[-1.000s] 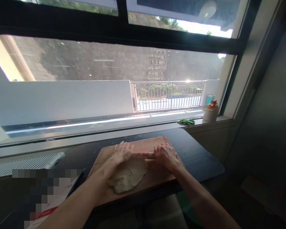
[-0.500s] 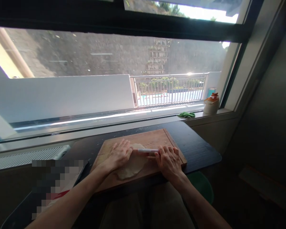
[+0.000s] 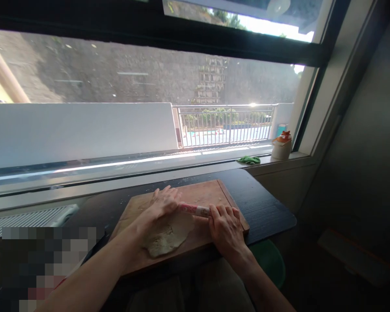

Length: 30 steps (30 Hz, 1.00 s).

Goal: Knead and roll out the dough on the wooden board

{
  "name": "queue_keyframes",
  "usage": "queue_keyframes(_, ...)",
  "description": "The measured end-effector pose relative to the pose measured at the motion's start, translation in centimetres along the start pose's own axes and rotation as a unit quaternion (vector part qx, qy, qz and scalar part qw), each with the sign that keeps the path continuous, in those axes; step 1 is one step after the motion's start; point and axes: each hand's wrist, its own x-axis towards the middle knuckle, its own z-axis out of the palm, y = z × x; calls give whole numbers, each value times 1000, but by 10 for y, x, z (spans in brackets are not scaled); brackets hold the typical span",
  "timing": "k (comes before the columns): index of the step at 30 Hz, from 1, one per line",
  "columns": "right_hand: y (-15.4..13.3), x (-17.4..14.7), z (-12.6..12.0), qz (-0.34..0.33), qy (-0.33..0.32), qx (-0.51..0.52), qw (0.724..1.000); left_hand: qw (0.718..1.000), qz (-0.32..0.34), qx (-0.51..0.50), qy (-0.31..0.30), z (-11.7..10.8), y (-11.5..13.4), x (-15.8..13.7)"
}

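Observation:
A rolling pin [image 3: 195, 209] with a red and white wrap lies across the far part of a flattened sheet of pale dough [image 3: 169, 236]. My left hand [image 3: 164, 203] rests its palm over the pin's left end, fingers stretched out flat and pointing away from me. Over the right end, my right hand [image 3: 225, 221] has its fingers curled down around the pin. The left forearm covers part of the dough's left side. Beneath everything is a wooden cutting board [image 3: 204, 190], where the dough's near edge looks uneven and a little wrinkled.
The board sits on a dark table [image 3: 263, 212] against a window sill [image 3: 214, 167]. A green cloth [image 3: 248, 160] and a white container with an orange top [image 3: 281, 146] stand on the sill. A green rounded object [image 3: 268, 262] is below the table; a white radiator [image 3: 32, 220] is left.
The rolling pin has turned, showing red print where white showed before. Both hands sit farther toward the dough's far edge, and more of the dough is uncovered. The view has shifted slightly.

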Motion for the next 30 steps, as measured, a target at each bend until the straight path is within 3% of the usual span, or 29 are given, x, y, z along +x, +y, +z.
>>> queue_keyframes(5, -6, -14, -8, -15, 2, 14, 1000, 999, 27, 15, -5, -3, -12, -50)
queue_keyframes(8, -6, -16, -10, -17, 2, 18, 1000, 999, 9, 32, -2, -5, -11, -62)
queue_keyframes(13, -1, -6, -12, -22, -12, 17, 1000, 998, -3, 49, -30, -15, 5, -47)
queue_keyframes(22, 12, 4, 0, -10, 1, 17, 1000, 999, 6, 48, -10, -24, 28, 0)
queue_keyframes(26, 6, -5, -2, -20, 11, 18, 1000, 999, 17, 47, -9, -21, 20, -23)
queue_keyframes(30, 0, -18, -6, -38, 12, 16, 999, 996, 29, 77, 41, -18, 12, -62)
